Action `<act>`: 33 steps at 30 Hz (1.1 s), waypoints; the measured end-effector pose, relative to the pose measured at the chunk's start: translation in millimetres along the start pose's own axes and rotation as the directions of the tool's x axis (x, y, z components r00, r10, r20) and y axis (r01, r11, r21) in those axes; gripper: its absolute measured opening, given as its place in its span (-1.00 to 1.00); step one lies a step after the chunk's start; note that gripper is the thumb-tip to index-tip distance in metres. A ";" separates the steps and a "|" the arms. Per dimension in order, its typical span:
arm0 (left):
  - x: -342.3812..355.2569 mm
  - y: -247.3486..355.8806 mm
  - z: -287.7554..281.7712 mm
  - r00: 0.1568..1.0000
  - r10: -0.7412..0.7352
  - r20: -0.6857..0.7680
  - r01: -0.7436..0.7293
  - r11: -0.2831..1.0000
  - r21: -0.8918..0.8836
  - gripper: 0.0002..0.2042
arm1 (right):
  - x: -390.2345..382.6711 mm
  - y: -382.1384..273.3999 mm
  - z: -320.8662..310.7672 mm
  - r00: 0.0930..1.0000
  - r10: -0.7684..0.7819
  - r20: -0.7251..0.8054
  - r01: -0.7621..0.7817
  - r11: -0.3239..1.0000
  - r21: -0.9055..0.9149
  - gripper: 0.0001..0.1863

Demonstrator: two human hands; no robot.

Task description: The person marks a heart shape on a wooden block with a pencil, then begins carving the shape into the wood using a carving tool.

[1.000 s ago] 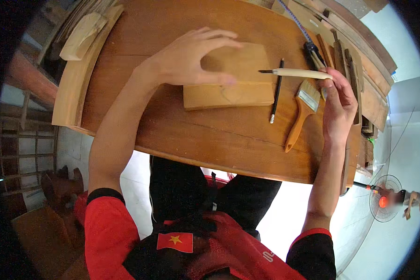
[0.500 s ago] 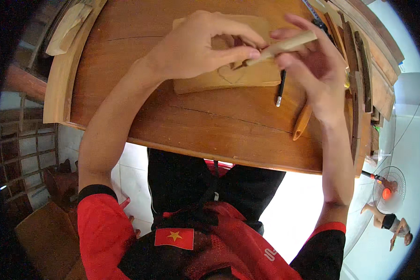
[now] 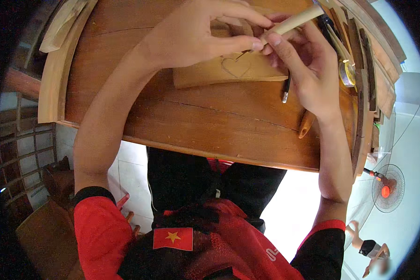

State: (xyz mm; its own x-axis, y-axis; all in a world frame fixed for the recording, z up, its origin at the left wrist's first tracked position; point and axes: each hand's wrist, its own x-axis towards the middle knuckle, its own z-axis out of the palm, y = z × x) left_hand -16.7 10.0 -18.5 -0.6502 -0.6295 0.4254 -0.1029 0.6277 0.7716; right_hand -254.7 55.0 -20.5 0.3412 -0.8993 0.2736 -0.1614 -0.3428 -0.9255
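Over the table, both hands are at a carving tool (image 3: 294, 22) with a pale, round wooden handle. A thin dark tip shows below the fingers, over the board; its exact shape is hard to make out. My left hand (image 3: 196, 39) pinches the tool's lower end between thumb and fingers. My right hand (image 3: 312, 63) is closed around the handle, thumb on top. Beneath them lies a flat light-brown wooden board (image 3: 196, 77) with a heart outline drawn on it. The hands hide the board's far part.
A black pencil (image 3: 286, 91) and a brown wooden handle (image 3: 306, 125) lie by my right wrist. Beyond them are a yellow-rimmed roll (image 3: 347, 74) and stacked wooden strips (image 3: 364, 60). Wood pieces line the table's left edge (image 3: 53, 88). A fan (image 3: 388, 189) and another person (image 3: 371, 247) are off right.
My right hand has closed its fingers around the handle, after being more open beside it. Both hands and the tool have shifted slightly away from me, and more of the heart shows.
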 end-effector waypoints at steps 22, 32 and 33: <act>0.9 -6.9 2.7 0.989 0.147 -0.023 -0.148 0.987 -0.063 -0.73 | -8.1 7.5 6.5 0.998 0.001 -0.056 -0.005 0.998 -0.068 -0.67; -0.5 -8.0 1.2 0.988 0.150 -0.032 -0.150 0.988 -0.019 -0.74 | -7.7 -5.7 12.5 0.994 -0.073 -0.087 0.052 0.974 -0.219 -0.73; -0.5 -7.8 1.0 0.989 0.147 -0.028 -0.147 0.989 -0.010 -0.74 | -7.2 -7.3 12.3 0.994 -0.062 -0.089 0.041 0.975 -0.220 -0.74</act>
State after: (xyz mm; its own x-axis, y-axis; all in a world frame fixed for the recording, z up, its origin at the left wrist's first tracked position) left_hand -16.3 5.8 -25.2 -0.6370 -0.5430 0.5471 0.0014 0.7089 0.7053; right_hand -244.6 67.3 -18.9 0.2673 -0.8968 0.3527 -0.3473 -0.4310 -0.8328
